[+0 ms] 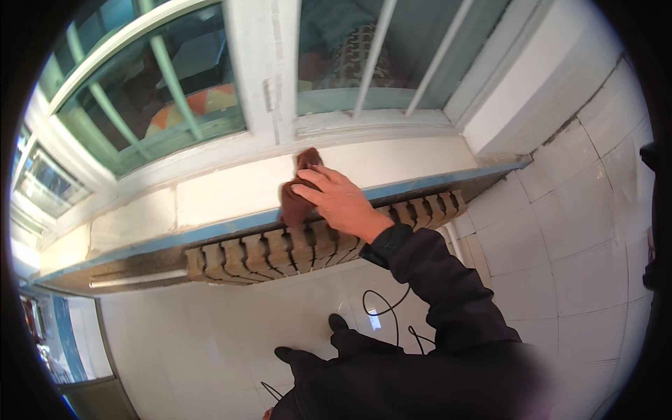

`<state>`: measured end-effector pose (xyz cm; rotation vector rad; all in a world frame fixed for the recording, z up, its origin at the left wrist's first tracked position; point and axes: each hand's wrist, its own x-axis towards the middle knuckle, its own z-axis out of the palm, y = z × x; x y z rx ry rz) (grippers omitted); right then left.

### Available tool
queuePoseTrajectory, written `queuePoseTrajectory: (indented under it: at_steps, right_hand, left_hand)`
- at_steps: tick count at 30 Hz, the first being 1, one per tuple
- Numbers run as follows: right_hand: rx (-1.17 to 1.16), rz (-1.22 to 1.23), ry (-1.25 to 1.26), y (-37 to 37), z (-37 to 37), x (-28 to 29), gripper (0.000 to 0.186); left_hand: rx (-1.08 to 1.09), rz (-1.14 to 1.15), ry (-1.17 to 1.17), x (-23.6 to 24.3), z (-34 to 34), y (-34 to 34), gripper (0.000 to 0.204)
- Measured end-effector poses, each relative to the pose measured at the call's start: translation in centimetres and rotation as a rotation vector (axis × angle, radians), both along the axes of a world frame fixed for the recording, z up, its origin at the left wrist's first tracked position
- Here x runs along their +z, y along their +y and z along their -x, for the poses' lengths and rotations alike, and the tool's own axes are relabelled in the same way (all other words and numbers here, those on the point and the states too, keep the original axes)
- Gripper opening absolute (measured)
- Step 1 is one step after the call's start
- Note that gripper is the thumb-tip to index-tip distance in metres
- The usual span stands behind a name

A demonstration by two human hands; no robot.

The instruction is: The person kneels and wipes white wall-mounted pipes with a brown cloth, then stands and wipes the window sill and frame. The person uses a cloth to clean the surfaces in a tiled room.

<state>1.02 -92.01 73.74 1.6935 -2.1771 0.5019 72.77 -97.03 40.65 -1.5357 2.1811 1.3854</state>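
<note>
My right hand (344, 203) reaches out over the window sill (231, 189), its fingers bent onto a crumpled reddish-brown cloth (297, 201). One end of the cloth lies on the pale sill and the other droops over the blue front edge (164, 241). Of my left hand (267, 414), only a sliver of skin shows at the bottom rim, beside my dark trousers; its fingers are out of sight.
Below the sill stands a ribbed brown radiator (280, 248). White-framed windows with bars (378, 59) rise behind it. A black cable (395, 315) loops on the glossy floor (203, 336) near my shoes. White tiles (581, 238) cover the right wall.
</note>
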Motion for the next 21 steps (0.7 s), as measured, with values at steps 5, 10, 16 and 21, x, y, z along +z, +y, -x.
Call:
queuePoseTrajectory:
  at_steps: [5, 10, 16, 21]
  right_hand:
    - [-0.149, -0.066, -0.036, 11.1, 6.8, 0.2, 0.067]
    - [-0.323, -0.083, -0.105, 21.5, 13.4, 0.2, 0.067]
    - [-0.53, 0.022, -0.246, 28.2, 21.1, -0.7, 0.053]
    - [-0.608, 0.075, -0.107, 26.4, 19.9, -1.4, 0.051]
  left_hand:
    - [0.042, -0.002, 0.021, -0.2, 5.8, -1.1, 0.031]
    - [0.114, -0.018, 0.041, 0.0, 8.9, -1.5, 0.034]
    - [0.086, -0.029, 0.055, 0.6, 8.4, -0.7, 0.039]
    - [-0.026, -0.091, 0.055, 1.3, 4.9, 2.5, 0.043]
